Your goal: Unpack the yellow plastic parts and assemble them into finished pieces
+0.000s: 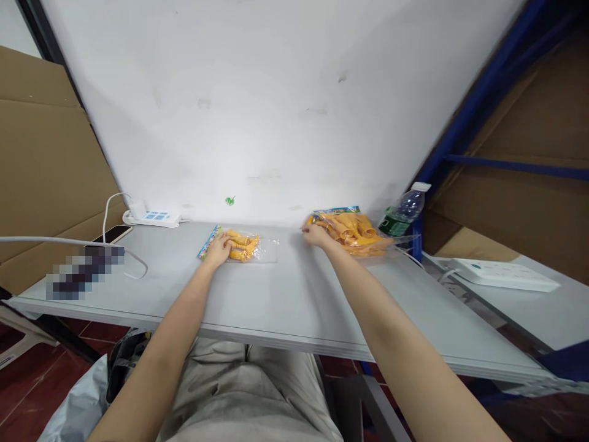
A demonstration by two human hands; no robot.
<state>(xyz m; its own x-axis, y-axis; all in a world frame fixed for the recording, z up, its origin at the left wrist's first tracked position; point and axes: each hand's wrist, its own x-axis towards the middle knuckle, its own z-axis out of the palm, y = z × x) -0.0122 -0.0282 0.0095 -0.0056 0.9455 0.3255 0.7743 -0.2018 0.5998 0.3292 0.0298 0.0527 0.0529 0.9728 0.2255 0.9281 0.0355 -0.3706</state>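
Note:
A clear plastic bag point(248, 247) with orange rolled pieces inside and a colourful printed header lies flat on the table, left of the middle. My left hand point(218, 250) rests on the header end of this bag, its fingers stretched out over it. To the right, a pile of similar bags with orange pieces point(352, 230) lies against the wall. My right hand point(315, 235) is at the pile's left edge, fingers closed on the edge of a bag there; the fingertips are partly hidden.
A plastic bottle point(405, 212) with a green label leans behind the pile. On the left are a power strip point(154, 218), a phone point(113, 234), a white cable point(69, 240) and a blurred-out object point(85, 273). Another power strip point(501, 274) sits on the right-hand surface.

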